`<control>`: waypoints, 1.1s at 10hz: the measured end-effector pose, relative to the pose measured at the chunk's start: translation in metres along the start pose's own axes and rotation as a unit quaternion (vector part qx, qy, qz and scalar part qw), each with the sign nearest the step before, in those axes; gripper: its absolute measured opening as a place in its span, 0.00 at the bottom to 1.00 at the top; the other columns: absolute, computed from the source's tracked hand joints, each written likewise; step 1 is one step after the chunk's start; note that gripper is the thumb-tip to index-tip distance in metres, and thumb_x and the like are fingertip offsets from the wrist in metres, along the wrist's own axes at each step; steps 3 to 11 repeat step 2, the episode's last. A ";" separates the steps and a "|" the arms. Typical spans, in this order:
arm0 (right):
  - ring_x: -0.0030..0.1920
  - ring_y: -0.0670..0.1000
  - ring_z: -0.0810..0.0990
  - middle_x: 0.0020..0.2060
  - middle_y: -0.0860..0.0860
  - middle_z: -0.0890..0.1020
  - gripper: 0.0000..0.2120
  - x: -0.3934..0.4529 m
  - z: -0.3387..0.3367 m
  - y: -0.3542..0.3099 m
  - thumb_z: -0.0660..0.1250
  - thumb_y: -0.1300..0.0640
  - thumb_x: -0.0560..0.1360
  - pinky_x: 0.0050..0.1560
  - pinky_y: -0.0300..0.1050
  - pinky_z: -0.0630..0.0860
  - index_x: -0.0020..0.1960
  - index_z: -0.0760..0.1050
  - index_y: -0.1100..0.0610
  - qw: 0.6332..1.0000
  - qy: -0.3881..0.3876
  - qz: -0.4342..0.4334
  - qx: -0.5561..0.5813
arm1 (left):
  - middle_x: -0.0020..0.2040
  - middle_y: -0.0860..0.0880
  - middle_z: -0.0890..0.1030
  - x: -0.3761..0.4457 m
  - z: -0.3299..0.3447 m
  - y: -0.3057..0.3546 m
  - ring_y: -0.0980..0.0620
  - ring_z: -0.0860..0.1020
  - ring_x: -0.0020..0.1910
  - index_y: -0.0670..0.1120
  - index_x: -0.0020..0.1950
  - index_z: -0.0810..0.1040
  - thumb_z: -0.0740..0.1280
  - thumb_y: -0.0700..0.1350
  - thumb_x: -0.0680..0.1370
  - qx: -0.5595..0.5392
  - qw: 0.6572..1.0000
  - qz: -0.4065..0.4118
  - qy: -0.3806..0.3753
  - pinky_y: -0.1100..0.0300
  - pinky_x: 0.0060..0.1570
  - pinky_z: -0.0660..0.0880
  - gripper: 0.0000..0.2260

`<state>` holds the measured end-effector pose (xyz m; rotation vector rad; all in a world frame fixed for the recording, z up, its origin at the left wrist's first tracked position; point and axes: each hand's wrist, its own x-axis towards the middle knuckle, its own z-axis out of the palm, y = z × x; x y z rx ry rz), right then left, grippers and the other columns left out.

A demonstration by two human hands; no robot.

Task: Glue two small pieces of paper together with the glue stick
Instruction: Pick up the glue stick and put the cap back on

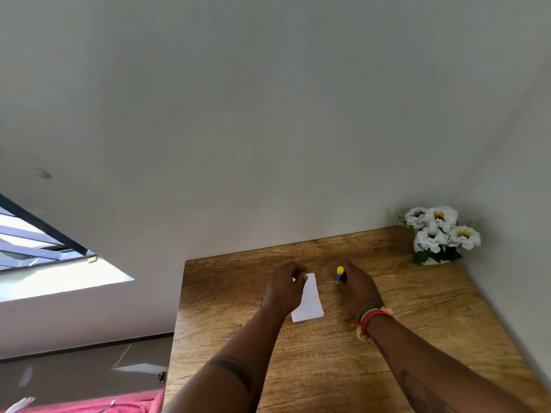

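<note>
A: Where does it stand?

B: Lower centre of the frame, on the wooden worktop point(343, 368). The left hand point(283, 289) is curled, fingertips pinched on the top corner of a white paper piece point(310, 299) lying flat. The right hand point(359, 290) is wrapped around the glue stick point(340, 274), yellow end up. I can make out only one paper; a second may lie under it or inside the left hand.

A: What could go wrong?

B: I'd judge the paper may slide or crease if the glue drags while only a corner is pinned. I can't tell whether the yellow end is a cap.

A: Room?

B: Plenty toward the bottom of the frame. The worktop's left edge is near the left hand; the white flowers point(441, 231) sit well apart, upper right.
</note>
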<state>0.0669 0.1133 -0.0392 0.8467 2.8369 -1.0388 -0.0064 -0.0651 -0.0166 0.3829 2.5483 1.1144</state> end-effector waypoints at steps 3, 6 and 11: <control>0.50 0.56 0.81 0.49 0.53 0.81 0.08 0.004 -0.006 -0.002 0.72 0.58 0.74 0.50 0.51 0.78 0.50 0.73 0.54 0.999 -0.042 -0.006 0.005 | 0.53 0.56 0.83 -0.004 -0.003 0.000 0.58 0.79 0.52 0.51 0.60 0.83 0.69 0.45 0.81 -0.005 1.000 0.003 0.004 0.71 0.41 0.68 0.08; 0.50 0.56 0.81 0.49 0.53 0.81 0.08 0.004 -0.006 -0.002 0.72 0.58 0.74 0.50 0.51 0.78 0.50 0.73 0.54 0.999 -0.042 -0.006 0.005 | 0.53 0.56 0.83 -0.004 -0.003 0.000 0.58 0.79 0.52 0.51 0.60 0.83 0.69 0.45 0.81 -0.005 1.000 0.003 0.004 0.71 0.41 0.68 0.08; 0.50 0.56 0.81 0.49 0.53 0.81 0.08 0.004 -0.006 -0.002 0.72 0.58 0.74 0.50 0.51 0.78 0.50 0.73 0.54 0.999 -0.042 -0.006 0.005 | 0.53 0.56 0.83 -0.004 -0.003 0.000 0.58 0.79 0.52 0.51 0.60 0.83 0.69 0.45 0.81 -0.005 1.000 0.003 0.004 0.71 0.41 0.68 0.08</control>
